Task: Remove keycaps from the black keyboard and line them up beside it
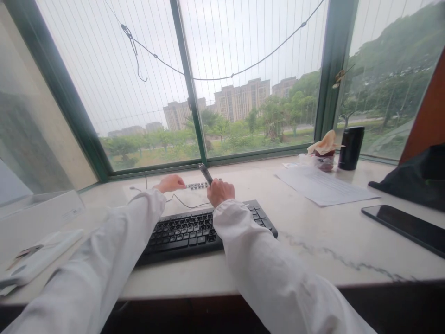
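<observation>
1. Long white sleeves are worn on both arms: the left sleeve (114,250) and the right sleeve (264,264).
2. The fabric is seen to be loose, smooth and softly creased.
3. The left hand (170,183) and right hand (220,191) are left bare beyond plain cuffs.

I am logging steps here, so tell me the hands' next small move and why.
Probably lower the dark slim stick-shaped tool onto the pale flat board with rows of small keys, behind the black keyboard. The right hand grips the tool tilted just above it, and the left hand rests at the board's left end.
</observation>
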A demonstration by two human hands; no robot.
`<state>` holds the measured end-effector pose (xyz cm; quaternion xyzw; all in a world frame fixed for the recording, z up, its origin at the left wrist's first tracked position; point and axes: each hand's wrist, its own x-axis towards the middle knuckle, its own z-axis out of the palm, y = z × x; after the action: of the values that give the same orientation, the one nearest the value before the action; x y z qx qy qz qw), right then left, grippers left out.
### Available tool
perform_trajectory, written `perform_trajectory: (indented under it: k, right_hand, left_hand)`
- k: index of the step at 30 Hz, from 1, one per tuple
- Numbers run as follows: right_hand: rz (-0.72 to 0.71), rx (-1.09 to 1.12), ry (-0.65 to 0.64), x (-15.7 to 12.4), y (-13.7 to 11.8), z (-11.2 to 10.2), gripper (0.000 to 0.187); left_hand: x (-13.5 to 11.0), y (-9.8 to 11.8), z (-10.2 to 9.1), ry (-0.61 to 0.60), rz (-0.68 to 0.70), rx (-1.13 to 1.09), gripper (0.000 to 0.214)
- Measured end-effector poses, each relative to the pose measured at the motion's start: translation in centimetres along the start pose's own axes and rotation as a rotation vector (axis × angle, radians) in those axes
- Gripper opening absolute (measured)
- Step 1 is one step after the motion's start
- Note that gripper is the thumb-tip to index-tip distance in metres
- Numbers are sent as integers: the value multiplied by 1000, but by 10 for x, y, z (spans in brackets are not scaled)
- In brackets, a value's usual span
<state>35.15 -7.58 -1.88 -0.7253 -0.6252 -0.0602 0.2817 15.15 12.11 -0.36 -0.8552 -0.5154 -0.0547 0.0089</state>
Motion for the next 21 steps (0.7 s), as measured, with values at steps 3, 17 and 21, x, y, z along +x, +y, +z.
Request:
perform_trajectory:
  k: [3,17,21]
  right_hand:
    - [-14,2,6,0,-1,1,23]
    - [-44,4,-8,2,-6,7,22]
    - [-43,-2,-7,2,-5,7,22]
  left_hand:
    - [18,4,12,-48,-34,-2,38]
    - [31,7,28,-74,-122,12,34]
    - [30,7,28,-67,-145,11,35]
